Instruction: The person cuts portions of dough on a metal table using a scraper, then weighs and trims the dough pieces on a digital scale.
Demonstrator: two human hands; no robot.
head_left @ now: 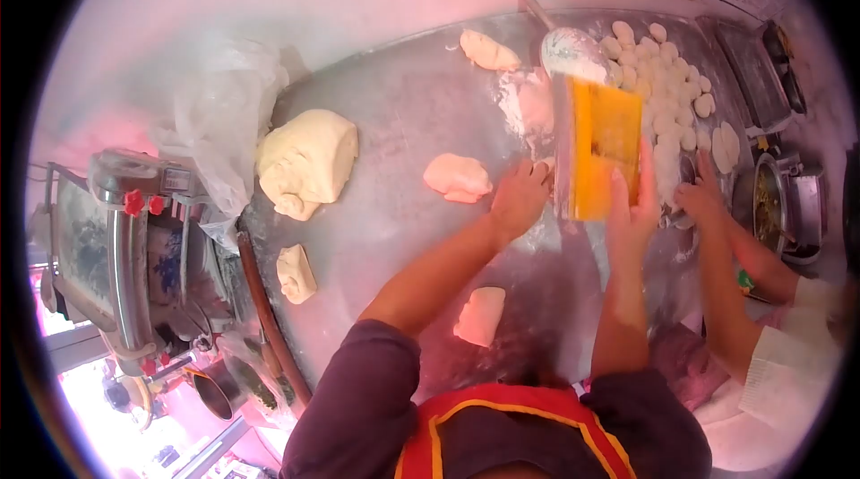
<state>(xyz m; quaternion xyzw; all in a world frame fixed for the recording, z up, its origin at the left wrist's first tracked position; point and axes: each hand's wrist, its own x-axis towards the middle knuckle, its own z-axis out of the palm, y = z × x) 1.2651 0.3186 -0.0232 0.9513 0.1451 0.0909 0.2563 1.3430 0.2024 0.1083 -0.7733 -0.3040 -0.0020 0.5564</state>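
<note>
My right hand (632, 201) grips a wide dough scraper with a yellow body (605, 152), held up off the worktop with its pale straight edge to the left. My left hand (521, 199) is low over the floured worktop, left of the scraper, with its fingers curled; what they hold, if anything, is hidden. A dough piece (458, 177) lies just left of that hand. Nearer my body sits another dough piece (479, 316). Beyond both hands, loose flour (530, 107) is heaped beside a flour scoop (573, 53).
A large dough mass (307, 161) and a smaller dough chunk (296, 274) lie left. Another dough piece (489, 50) is at the back. Several small dough balls (667, 76) cover the right, where a co-worker's hands (703, 197) work. A rolling pin (269, 318) edges the left.
</note>
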